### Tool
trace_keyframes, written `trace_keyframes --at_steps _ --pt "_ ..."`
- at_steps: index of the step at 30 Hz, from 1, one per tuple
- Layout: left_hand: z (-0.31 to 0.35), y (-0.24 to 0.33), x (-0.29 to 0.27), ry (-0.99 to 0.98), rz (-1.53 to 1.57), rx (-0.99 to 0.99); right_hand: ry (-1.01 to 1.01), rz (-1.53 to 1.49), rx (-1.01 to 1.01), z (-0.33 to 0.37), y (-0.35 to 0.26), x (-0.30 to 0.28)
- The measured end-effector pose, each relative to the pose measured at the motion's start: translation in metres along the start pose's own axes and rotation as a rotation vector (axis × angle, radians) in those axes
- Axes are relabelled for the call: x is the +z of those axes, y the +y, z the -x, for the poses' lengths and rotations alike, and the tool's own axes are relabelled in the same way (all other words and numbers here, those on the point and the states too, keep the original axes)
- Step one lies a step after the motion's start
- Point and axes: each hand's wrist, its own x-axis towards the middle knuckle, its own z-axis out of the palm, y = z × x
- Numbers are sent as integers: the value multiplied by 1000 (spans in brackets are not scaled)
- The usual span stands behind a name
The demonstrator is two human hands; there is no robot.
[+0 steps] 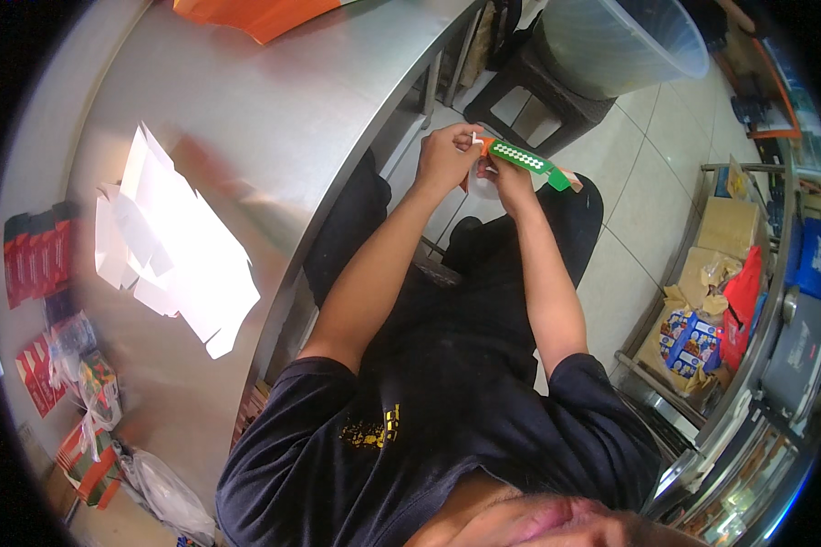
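Above my knees, both hands hold a printed cardboard box (520,157), green and orange outside and pale inside. Its green side has a row of white shapes, and a flap sticks out at its right end. My left hand (447,157) is closed on the box's left end, with the thumb and fingertips at a small white edge. My right hand (513,185) is closed around the near side, its fingers partly hidden by the cardboard. To the left, several white unfolded box blanks (196,264) lie on the metal table (292,118), their flaps raised.
An orange printed cardboard piece (255,16) lies at the table's far end. Beyond my hands, a translucent tub (602,46) rests on a dark plastic stool (556,123). Shelving at right holds cardboard boxes (730,223) and blue packets (691,345). Plastic bags (169,492) sit at lower left.
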Motion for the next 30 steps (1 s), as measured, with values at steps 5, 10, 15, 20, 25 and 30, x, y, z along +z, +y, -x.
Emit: trace_keyframes --at_steps 5,10,15,20,25,30 --pt "-7 6 -4 -11 -17 -7 -91 -118 72 -10 -9 -1" --pt "-9 7 -6 -1 -9 -42 20 -102 30 -4 -15 12" --pt "-13 1 -6 -54 95 -73 129 -81 -31 -5 -16 11" --pt "-14 2 -9 -124 176 -142 169 61 -139 -5 -23 21" --pt "-3 23 -2 -154 86 -155 289 401 -356 -5 4 -6" --pt "-5 8 0 -29 30 14 171 332 -283 -2 -18 14"
